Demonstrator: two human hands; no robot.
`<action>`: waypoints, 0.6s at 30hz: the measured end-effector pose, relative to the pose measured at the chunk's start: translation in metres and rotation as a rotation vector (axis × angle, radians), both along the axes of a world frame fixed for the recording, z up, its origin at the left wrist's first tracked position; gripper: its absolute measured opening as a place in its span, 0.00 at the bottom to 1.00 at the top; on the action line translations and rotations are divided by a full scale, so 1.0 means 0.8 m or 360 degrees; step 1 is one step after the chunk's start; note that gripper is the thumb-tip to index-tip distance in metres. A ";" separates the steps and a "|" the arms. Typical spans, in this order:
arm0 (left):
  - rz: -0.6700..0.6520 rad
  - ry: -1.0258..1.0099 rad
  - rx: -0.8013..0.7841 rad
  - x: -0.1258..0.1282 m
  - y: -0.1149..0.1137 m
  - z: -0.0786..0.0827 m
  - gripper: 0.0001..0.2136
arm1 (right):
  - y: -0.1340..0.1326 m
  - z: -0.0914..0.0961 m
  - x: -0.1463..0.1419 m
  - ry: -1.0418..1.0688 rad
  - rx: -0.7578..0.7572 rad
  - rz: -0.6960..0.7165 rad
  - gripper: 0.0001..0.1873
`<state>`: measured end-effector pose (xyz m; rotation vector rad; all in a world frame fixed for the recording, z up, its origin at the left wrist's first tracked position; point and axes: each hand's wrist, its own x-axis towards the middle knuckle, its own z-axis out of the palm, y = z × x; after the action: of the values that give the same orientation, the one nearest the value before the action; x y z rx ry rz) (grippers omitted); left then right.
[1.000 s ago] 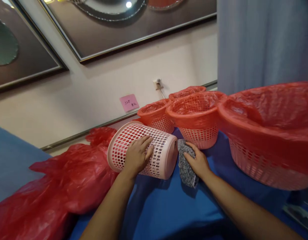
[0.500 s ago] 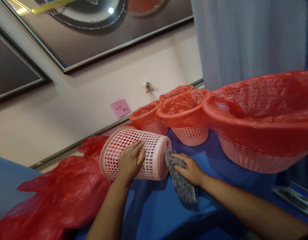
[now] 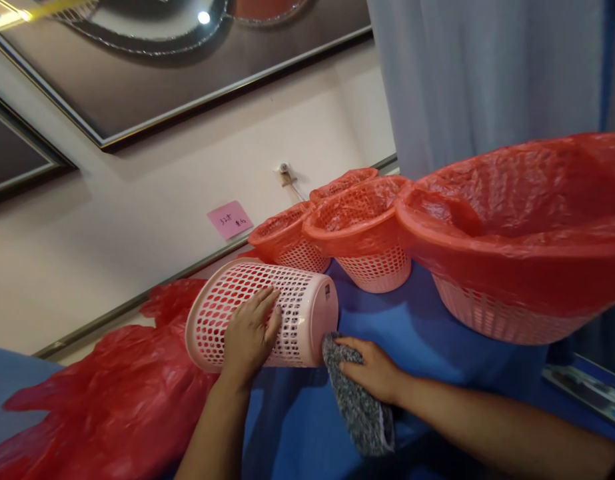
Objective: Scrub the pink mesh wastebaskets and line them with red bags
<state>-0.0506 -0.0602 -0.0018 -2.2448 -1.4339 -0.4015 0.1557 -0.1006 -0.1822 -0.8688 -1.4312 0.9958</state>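
A pale pink perforated plastic wastebasket (image 3: 297,293) lies on its side on the blue-covered table (image 3: 287,413), its base turned to the right. My left hand (image 3: 250,333) rests on its upper side with the fingers stretched out over the holes. In my right hand (image 3: 370,367) is a grey mottled cloth (image 3: 354,403), pinched near its top and hanging down in a fold. The cloth's upper end is at the lower edge of the wastebasket's base. Part of the wastebasket's left side is hidden behind my left hand.
Red plastic bags (image 3: 122,393) lie crumpled at the left. Beyond the wastebasket stand several baskets lined with red bags, among them a medium one (image 3: 374,270) and a large one (image 3: 497,313). A pink note (image 3: 230,220) is on the wall, and a grey-blue curtain (image 3: 477,80) hangs behind.
My right hand and the cloth have moved down along the wastebasket's base to its lower edge. My left hand stays on the wastebasket. The whole view has shifted slightly.
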 end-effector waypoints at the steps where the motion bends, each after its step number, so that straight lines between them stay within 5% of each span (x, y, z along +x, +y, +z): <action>1: -0.0002 -0.0001 0.0013 0.000 0.001 -0.001 0.21 | 0.010 0.007 0.008 0.0034 -0.0074 -0.0038 0.26; 4: -0.0007 -0.0004 0.0038 0.001 0.003 -0.004 0.21 | 0.049 0.048 0.025 0.0102 -0.0089 -0.0341 0.29; 7: -0.0016 -0.0008 0.0042 0.000 0.006 -0.006 0.21 | 0.065 0.072 0.014 0.0080 0.0020 -0.0370 0.33; 14: -0.0033 -0.0052 0.0038 -0.012 0.005 -0.014 0.21 | 0.003 0.016 -0.010 0.0007 -0.0406 0.0170 0.28; 18: -0.0041 -0.0064 0.0000 -0.016 0.004 -0.019 0.20 | 0.045 0.036 0.018 0.0088 -0.0371 -0.0034 0.29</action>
<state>-0.0633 -0.0570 -0.0168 -2.2696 -1.4265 -0.4573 0.1700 -0.0644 -0.1538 -1.0149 -1.2735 1.1776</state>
